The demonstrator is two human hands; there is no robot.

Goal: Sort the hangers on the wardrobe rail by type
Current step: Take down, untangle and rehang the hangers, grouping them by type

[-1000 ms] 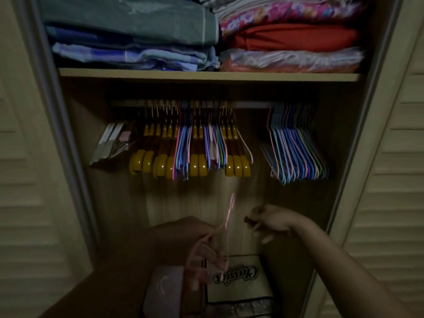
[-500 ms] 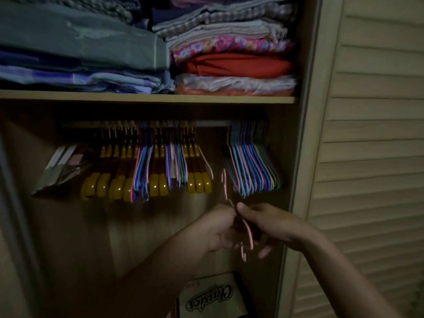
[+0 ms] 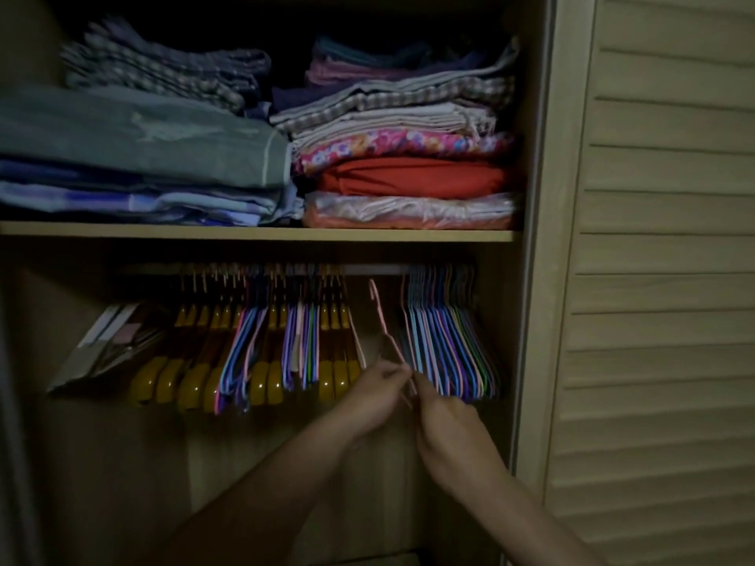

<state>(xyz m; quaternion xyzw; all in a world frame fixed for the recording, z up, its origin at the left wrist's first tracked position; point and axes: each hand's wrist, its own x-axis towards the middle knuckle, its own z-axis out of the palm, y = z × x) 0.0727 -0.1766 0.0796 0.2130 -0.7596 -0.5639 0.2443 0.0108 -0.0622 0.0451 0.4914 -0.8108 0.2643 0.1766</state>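
Glossy yellow plastic hangers (image 3: pixel 267 386) catch highlights; the thin coloured hangers (image 3: pixel 449 353) look smooth-coated. The shelf (image 3: pixel 261 232) is matt wood, the folded linens (image 3: pixel 408 181) cloth.

Thin pink wire hanger (image 3: pixel 383 320), tilted, hook just under metal wardrobe rail (image 3: pixel 376 270), between mixed yellow wooden hangers (image 3: pixel 261 345) left and thin coloured hangers (image 3: pixel 445 341) right

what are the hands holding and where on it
Both the left hand and the right hand pinch one thin pink wire hanger at its lower end; its hook points up, just below the rail.
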